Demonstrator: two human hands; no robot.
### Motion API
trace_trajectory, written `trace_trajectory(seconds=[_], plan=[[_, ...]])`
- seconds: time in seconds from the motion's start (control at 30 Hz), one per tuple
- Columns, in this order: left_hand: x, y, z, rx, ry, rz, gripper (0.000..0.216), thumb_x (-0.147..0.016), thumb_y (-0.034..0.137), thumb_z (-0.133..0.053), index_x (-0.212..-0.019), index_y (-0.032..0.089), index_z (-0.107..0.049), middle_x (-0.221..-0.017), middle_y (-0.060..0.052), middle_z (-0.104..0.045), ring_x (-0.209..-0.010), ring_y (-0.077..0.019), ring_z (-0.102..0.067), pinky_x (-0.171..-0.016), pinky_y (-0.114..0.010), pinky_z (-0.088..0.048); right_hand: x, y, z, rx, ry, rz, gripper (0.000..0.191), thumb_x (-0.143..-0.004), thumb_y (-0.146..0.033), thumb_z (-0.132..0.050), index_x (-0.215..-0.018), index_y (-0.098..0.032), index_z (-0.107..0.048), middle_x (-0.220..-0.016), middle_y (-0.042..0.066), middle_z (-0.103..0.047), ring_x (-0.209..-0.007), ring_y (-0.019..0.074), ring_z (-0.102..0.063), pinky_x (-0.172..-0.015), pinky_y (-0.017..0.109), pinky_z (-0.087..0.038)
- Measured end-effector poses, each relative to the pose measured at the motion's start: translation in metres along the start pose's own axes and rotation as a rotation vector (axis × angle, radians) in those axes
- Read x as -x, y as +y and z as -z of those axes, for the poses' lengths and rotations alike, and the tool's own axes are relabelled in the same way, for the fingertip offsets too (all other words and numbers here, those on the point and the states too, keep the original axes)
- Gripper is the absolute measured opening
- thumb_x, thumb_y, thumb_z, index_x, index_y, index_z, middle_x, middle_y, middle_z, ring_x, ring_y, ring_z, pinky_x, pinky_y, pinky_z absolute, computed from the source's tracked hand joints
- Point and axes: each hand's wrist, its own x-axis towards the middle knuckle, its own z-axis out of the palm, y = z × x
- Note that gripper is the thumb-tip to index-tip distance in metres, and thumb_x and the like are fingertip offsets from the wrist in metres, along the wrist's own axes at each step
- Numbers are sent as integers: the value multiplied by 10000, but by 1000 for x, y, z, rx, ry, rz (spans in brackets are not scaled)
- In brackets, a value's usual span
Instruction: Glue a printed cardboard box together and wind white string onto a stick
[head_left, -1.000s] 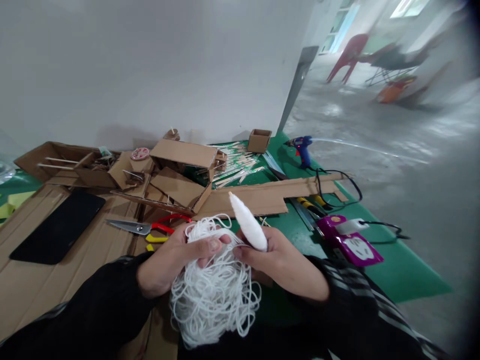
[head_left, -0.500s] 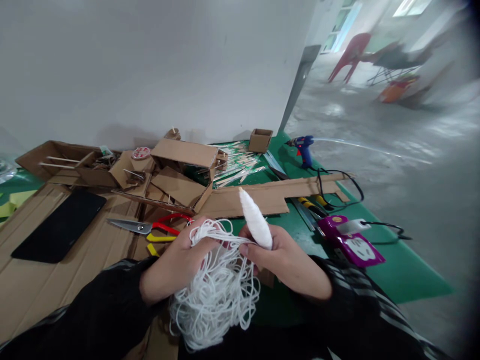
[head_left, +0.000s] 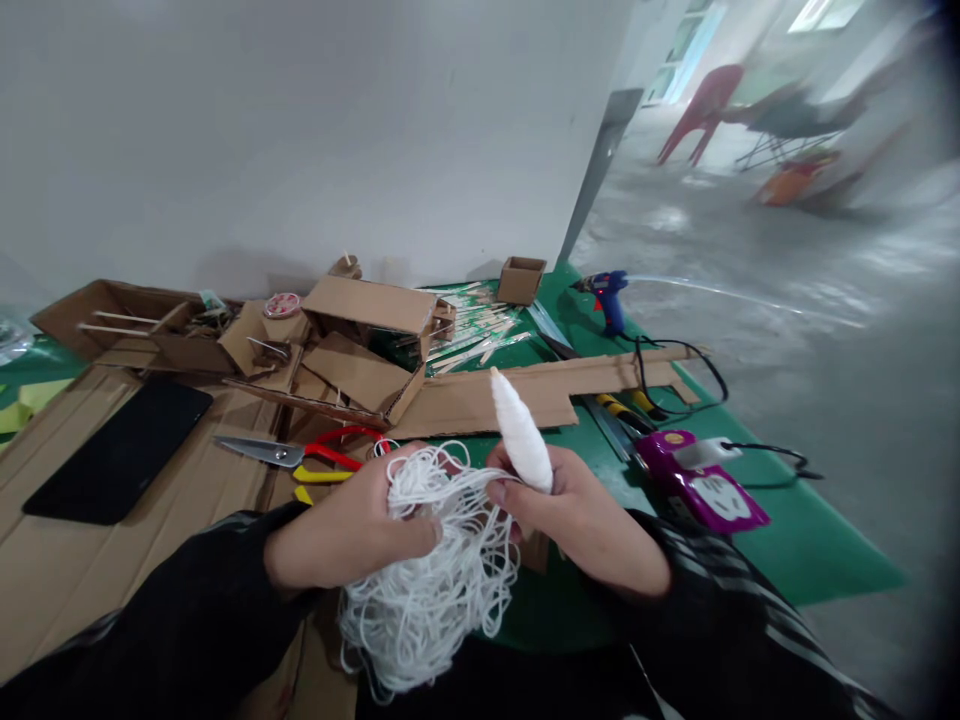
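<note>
A loose tangle of white cord hangs in front of me, its upper loops gathered in my left hand. The left fingers curl around the cord, partly hidden by it. My right hand grips a white, cord-wrapped spindle shape by its thick lower end; its pale tip points up and slightly left. Several strands stretch from the tangle to the right thumb and fingers at the base of the spindle. Just beyond my left hand lie red-and-yellow-handled scissors.
Cardboard boxes and thin sticks lie along the wall. A black tablet-like slab rests on cardboard at left. At right are a blue glue gun, its cable and a purple power strip, near the green table's edge.
My left hand has shifted slightly down and left, with its thumb lower across the cord. My right hand and the spindle have moved a little to the right.
</note>
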Motion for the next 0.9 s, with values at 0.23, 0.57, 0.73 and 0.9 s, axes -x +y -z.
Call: trace_trajectory(seconds=[0.23,0.57,0.73,0.9], plan=[[-1,-4,1,-25,152,112,115,-745,254,-685,-817,173,-647,-713,21,-618,-626,-124,-518,-593,-236,-412,0,-3,-1,5,4,-11,190,-774,-333,-684,-767,-183,-567,-604,-44,-508,-514,108,-502,-498,228,-429],[2,-4,-4,239,157,30,294,-713,350,-765,-872,175,-592,-742,12,-602,-684,-131,-547,-672,-251,-439,2,-8,-3,70,11,-15,187,-791,-336,-653,-752,-189,-544,-548,-61,-478,-469,90,-433,-448,216,-350],[-2,-7,-5,-63,166,10,308,-823,443,-655,-721,186,-521,-517,69,-497,-466,-77,-399,-481,-213,-324,1,-4,-2,18,-18,-41,183,-803,-341,-649,-774,-187,-554,-571,-48,-514,-481,96,-458,-456,223,-374],[-1,-11,-5,-170,184,26,351,-924,493,-467,-856,176,-602,-407,72,-485,-422,-105,-410,-518,-241,-355,0,0,-2,-28,-16,-6,208,-802,-355,-681,-811,-174,-580,-602,-42,-528,-498,96,-500,-487,226,-427]])
